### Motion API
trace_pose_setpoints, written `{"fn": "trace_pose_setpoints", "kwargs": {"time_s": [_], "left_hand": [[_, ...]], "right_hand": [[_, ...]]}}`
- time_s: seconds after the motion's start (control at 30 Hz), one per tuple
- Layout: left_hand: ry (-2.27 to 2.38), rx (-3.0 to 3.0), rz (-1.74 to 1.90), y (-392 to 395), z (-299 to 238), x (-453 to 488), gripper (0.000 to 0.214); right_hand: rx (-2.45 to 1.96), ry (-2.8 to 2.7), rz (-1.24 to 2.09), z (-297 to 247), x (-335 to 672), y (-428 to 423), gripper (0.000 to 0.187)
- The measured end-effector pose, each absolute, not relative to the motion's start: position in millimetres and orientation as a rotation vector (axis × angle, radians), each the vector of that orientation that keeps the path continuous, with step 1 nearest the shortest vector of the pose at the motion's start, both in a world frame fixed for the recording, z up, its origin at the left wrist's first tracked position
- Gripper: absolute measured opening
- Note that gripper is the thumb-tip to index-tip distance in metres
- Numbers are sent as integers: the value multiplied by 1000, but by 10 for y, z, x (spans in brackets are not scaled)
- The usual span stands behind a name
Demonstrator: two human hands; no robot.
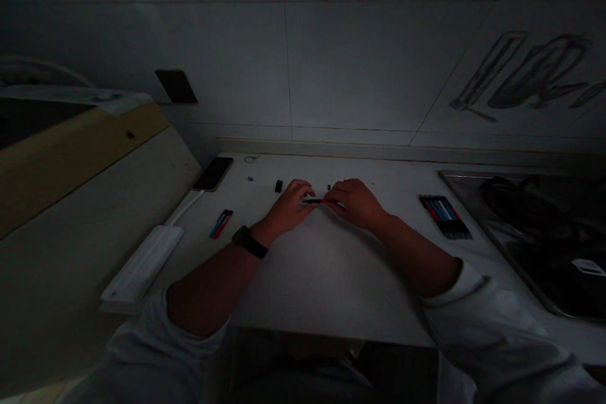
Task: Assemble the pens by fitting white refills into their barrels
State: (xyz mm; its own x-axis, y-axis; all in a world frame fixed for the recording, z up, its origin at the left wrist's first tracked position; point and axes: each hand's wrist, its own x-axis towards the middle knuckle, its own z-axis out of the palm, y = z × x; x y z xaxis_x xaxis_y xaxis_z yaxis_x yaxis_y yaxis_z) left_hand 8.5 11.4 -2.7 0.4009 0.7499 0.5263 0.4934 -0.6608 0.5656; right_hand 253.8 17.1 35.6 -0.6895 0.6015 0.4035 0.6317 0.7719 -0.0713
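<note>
Over the middle of the white countertop (322, 265), both hands hold a thin black-and-red pen (315, 201) level between them. My left hand (290, 207), below a wrist with a black watch, pinches its dark left end. The fingers of my right hand (356, 203) close round its red right end, hiding part of it. Just beyond my left hand lies a small black piece (279, 186). A tiny dark bit (329, 187) rests near my right fingertips; its kind is too small to tell.
Blue and red pens (221, 224) lie at the left, near a phone (214, 173) and a white power strip (142, 265). A black case of several pens (445, 216) is at the right, beside a metal-rimmed stove or sink (502, 259). A tiled wall (350, 63) stands behind.
</note>
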Motion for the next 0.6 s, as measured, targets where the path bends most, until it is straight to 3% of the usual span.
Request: {"fn": "trace_pose_setpoints", "kwargs": {"time_s": [0.3,0.6], "left_hand": [[1158,2360,1017,115,-35,84,19],[1139,2366,1065,97,-29,76,5]], "right_hand": [[-917,-2561,-132,369,2536,167,27],[-907,-2580,-78,348,2531,172,28]]}}
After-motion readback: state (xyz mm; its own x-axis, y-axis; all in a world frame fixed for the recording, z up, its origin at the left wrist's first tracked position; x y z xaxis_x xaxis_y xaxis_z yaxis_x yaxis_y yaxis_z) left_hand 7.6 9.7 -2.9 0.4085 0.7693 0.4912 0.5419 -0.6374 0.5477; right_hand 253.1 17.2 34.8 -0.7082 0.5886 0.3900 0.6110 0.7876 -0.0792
